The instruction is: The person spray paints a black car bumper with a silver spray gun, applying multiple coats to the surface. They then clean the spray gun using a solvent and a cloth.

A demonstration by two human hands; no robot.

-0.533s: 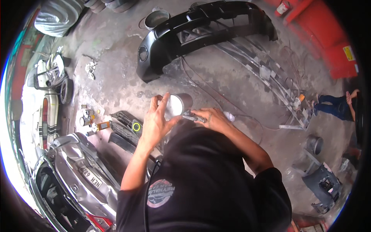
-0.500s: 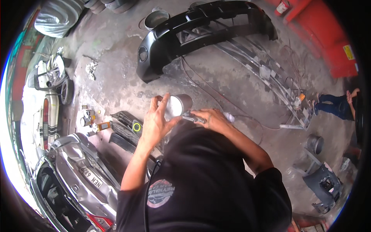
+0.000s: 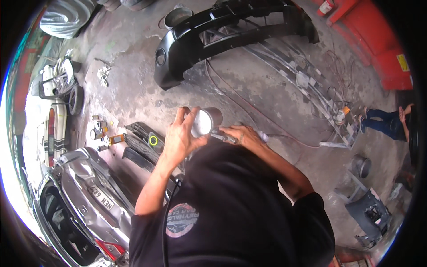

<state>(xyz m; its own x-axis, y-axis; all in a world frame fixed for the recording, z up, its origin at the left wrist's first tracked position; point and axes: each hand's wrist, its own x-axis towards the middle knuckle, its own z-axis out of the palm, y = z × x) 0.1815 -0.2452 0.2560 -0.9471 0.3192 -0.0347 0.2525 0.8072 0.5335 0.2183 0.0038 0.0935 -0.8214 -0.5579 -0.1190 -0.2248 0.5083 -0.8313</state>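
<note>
A metal cup with a whitish round end facing left is up in front of my chest. My left hand grips that end, fingers over its top and thumb along its lower edge. Just below the cup are the metal fittings of what looks like a spray gun, joined to it. My right hand is closed around this gun, its fingers curled near the fittings; the handle is mostly hidden. A small pale piece shows by the right wrist, with a hose running off to the right.
A black car bumper lies across a metal frame ahead. A hose crosses the concrete floor. Cans and dark trim pieces sit at left, above a dented silver tailgate. Another person is at far right.
Both hands keep nearly the same hold on the cup and gun. The view has shifted slightly, so the bumper appears a little higher and the floor items slightly moved.
</note>
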